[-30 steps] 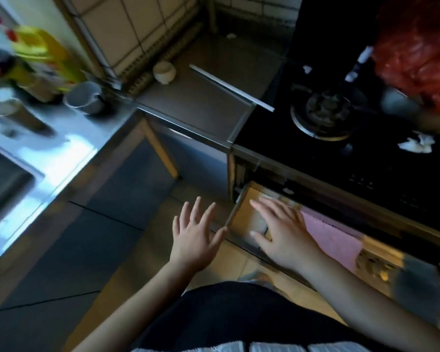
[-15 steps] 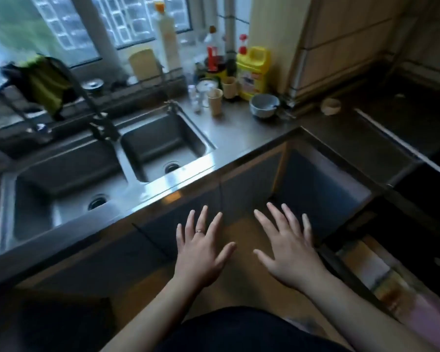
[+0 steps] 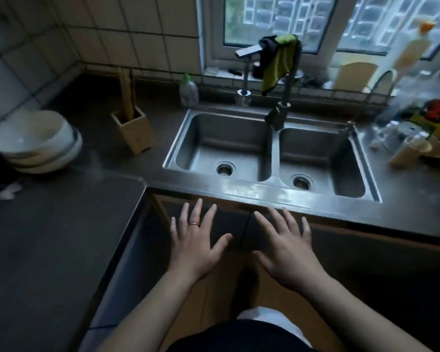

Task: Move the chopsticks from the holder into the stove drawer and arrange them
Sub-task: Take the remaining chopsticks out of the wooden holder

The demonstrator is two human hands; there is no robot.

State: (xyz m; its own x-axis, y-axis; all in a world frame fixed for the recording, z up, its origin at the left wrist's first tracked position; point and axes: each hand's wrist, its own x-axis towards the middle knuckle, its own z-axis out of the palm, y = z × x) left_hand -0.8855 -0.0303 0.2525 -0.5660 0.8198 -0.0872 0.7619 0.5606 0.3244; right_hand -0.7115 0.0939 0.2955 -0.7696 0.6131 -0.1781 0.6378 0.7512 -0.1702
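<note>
Our left hand [image 3: 196,247] and right hand [image 3: 287,252] hover before the sink [image 3: 272,189], fingers spread apart. Holder [image 3: 135,130] has chopsticks [image 3: 127,92] standing in it, count unclear. Bowls [image 3: 36,141] sit stacked to its left.

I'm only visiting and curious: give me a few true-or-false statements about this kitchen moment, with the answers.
1. The left hand and the right hand are both empty, fingers spread. True.
2. The chopsticks lie in the sink. False: they stand in the wooden holder on the counter, left of the sink.
3. A yellow-green cloth hangs over the tap. True.
4. The stacked bowls sit right of the sink. False: they are at the far left, beyond the holder.
</note>
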